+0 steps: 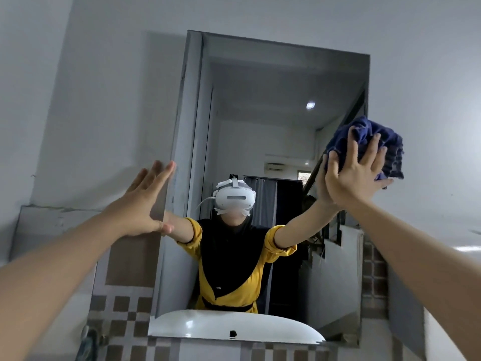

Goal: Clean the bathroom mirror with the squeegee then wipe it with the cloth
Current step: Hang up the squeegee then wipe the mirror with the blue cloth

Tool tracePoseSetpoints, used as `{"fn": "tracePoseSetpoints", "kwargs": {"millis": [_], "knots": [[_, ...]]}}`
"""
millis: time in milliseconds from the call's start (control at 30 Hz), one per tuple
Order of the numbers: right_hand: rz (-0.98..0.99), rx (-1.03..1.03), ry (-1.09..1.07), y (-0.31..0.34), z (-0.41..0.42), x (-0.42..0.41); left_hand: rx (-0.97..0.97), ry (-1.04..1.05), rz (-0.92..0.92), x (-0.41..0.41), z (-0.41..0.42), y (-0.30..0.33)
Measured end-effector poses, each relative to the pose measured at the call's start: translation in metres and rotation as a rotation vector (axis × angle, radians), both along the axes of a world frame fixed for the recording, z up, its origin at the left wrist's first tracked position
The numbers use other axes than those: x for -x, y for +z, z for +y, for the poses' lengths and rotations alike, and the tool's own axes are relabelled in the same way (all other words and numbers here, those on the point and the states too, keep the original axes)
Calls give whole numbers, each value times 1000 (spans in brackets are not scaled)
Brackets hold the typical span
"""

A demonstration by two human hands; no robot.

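The tall frameless mirror (273,105) hangs on the white wall ahead. My right hand (356,173) presses a bunched dark blue cloth (377,144) against the mirror's right edge, a little above mid-height, fingers spread over the cloth. My left hand (145,201) lies flat and open against the mirror's left edge, holding nothing. The mirror reflects a person in a yellow and black garment with both arms raised. No squeegee is in view.
A white basin appears as a reflection (234,327) along the mirror's bottom edge. Brown and white checked tiles (122,308) cover the wall below and beside the mirror. A grey fitting (89,340) sits at the lower left.
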State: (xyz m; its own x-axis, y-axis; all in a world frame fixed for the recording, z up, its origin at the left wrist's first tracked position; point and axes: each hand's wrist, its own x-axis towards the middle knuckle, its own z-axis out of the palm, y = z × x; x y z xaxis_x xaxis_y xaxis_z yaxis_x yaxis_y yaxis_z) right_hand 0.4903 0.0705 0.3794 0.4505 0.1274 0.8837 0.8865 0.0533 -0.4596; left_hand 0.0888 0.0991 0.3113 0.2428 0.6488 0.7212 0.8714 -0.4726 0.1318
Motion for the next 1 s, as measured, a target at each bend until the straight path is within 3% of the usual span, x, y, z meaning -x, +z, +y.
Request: {"fn": "tracePoseSetpoints", "kwargs": {"millis": [533, 833, 1000], "knots": [[277, -61, 144, -21, 19, 151, -26, 14, 7, 2, -4, -2], [118, -17, 221, -9, 24, 236, -50, 21, 76, 9, -2, -10], [-147, 28, 260, 3, 27, 268, -193, 48, 169, 24, 8, -44]]}}
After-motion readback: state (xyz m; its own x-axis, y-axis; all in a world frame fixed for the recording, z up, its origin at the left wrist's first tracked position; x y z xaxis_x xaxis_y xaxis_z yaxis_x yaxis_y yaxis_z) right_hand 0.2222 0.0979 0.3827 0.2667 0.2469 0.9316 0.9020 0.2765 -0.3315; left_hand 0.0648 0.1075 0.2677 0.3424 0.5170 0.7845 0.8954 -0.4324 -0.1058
